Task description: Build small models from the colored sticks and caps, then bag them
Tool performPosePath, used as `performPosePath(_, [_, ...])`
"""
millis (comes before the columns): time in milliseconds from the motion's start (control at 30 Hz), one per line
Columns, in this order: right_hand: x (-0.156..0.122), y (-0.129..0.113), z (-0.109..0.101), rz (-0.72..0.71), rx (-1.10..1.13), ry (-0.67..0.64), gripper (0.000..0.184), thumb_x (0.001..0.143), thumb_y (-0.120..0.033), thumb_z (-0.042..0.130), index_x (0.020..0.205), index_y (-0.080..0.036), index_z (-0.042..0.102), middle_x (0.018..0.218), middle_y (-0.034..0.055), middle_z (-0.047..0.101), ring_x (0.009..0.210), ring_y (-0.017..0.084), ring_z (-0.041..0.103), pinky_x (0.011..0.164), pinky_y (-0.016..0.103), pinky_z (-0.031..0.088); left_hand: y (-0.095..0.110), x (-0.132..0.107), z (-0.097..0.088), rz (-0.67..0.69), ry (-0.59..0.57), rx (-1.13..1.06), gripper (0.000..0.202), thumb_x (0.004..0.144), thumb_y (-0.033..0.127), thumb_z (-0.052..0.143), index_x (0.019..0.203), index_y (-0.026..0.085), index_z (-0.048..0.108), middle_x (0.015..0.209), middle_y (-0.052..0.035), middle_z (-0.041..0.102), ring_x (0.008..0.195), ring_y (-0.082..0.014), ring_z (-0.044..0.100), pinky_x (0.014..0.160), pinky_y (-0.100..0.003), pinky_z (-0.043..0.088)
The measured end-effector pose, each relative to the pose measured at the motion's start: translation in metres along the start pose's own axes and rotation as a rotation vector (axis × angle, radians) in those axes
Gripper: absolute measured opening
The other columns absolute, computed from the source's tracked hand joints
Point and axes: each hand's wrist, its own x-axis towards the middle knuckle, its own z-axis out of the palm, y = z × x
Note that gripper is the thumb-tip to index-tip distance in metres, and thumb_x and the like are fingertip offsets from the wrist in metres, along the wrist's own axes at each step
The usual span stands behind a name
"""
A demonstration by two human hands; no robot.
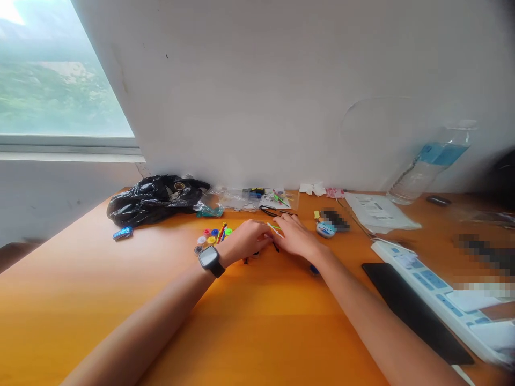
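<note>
My left hand (pixel 254 237), with a black smartwatch (pixel 208 257) on its wrist, is closed low over the table. Its curled fingertips are mostly hidden, and whatever they grip cannot be made out. Close beside it, my right hand (pixel 296 236) bends its fingers down, their tips out of sight. Thin white and green strips (pixel 275 229) show between the hands, touching or very near the right one. A thin black piece (pixel 276 247) pokes out below them. Left of my left hand lie several small round coloured pieces (pixel 211 240) and a bunch of red, yellow and blue sticks (pixel 221 232).
A black plastic bag (pixel 156 198) and clear packets (pixel 257 198) lie along the wall. A blue wrapper (pixel 123 233) is at left. To the right are a round container (pixel 325 229), a water bottle (pixel 430 163), a power strip (pixel 432 284) and a black phone-like slab (pixel 414 311).
</note>
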Motion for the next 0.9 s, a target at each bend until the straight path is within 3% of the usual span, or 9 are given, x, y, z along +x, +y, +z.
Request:
performPosePath(200, [0.004, 0.006, 0.002, 0.013, 0.081, -0.032, 0.016, 0.102, -0.02, 0.054, 0.114, -0.018, 0.064, 0.122, 0.0142, 0.065, 0.114, 0.027, 0.063, 0.087, 0.032, 0.044, -0.003, 0.003, -0.001, 0.087, -0.024, 0.17, 0.021, 0.096, 0.011, 0.06, 0.081, 0.021, 0.072, 0.082, -0.0036, 0.072, 0.082, -0.0198, 0.07, 0.074, -0.026, 0.049])
performPosePath(300, [0.004, 0.009, 0.006, -0.01, 0.144, -0.021, 0.014, 0.102, -0.021, 0.054, 0.111, -0.019, 0.065, 0.12, 0.0136, 0.066, 0.107, 0.026, 0.064, 0.082, 0.031, 0.043, -0.009, 0.005, 0.001, 0.116, 0.033, 0.274, 0.021, 0.096, 0.012, 0.061, 0.079, 0.02, 0.071, 0.081, -0.0065, 0.072, 0.088, -0.0231, 0.068, 0.081, -0.03, 0.049])
performPosePath(500, [0.009, 0.013, 0.011, -0.023, 0.208, 0.009, 0.022, 0.089, -0.014, 0.068, 0.11, -0.02, 0.068, 0.116, 0.013, 0.069, 0.104, 0.026, 0.065, 0.081, 0.03, 0.044, -0.016, 0.003, 0.006, -0.005, 0.085, 0.281, 0.019, 0.096, 0.017, 0.059, 0.09, 0.023, 0.077, 0.082, -0.0067, 0.073, 0.078, -0.0232, 0.07, 0.072, -0.029, 0.048])
performPosePath(600, [0.009, 0.026, -0.008, -0.002, 0.24, 0.015, 0.022, 0.087, -0.025, 0.074, 0.109, -0.021, 0.071, 0.11, 0.0111, 0.072, 0.096, 0.025, 0.067, 0.077, 0.03, 0.045, -0.012, 0.001, 0.003, -0.02, 0.11, 0.255, 0.021, 0.098, 0.021, 0.058, 0.1, 0.023, 0.079, 0.09, -0.0082, 0.077, 0.083, -0.0241, 0.072, 0.074, -0.029, 0.05])
performPosePath(700, [0.002, 0.045, -0.039, 0.056, 0.216, -0.092, 0.023, 0.082, -0.041, 0.08, 0.089, -0.021, 0.071, 0.096, 0.0093, 0.075, 0.079, 0.023, 0.067, 0.065, 0.031, 0.042, -0.008, 0.0, -0.004, -0.02, 0.106, 0.237, 0.021, 0.1, 0.028, 0.059, 0.105, 0.021, 0.078, 0.091, -0.0093, 0.078, 0.084, -0.0253, 0.074, 0.075, -0.03, 0.052])
performPosePath(800, [-0.006, 0.058, -0.062, 0.102, 0.111, -0.265, 0.025, 0.076, -0.043, 0.084, 0.078, -0.022, 0.07, 0.084, 0.008, 0.075, 0.072, 0.023, 0.066, 0.059, 0.031, 0.04, -0.011, -0.001, -0.009, -0.032, 0.069, 0.218, 0.022, 0.1, 0.033, 0.06, 0.105, 0.02, 0.078, 0.083, -0.008, 0.077, 0.078, -0.0243, 0.073, 0.073, -0.03, 0.052])
performPosePath(900, [-0.011, 0.061, -0.065, 0.171, 0.027, -0.352, 0.027, 0.069, -0.041, 0.087, 0.078, -0.022, 0.07, 0.081, 0.0077, 0.075, 0.07, 0.024, 0.068, 0.057, 0.032, 0.04, -0.017, -0.003, -0.01, -0.05, 0.06, 0.182, 0.025, 0.103, 0.034, 0.059, 0.112, 0.02, 0.077, 0.088, -0.0081, 0.078, 0.077, -0.0232, 0.073, 0.071, -0.029, 0.051])
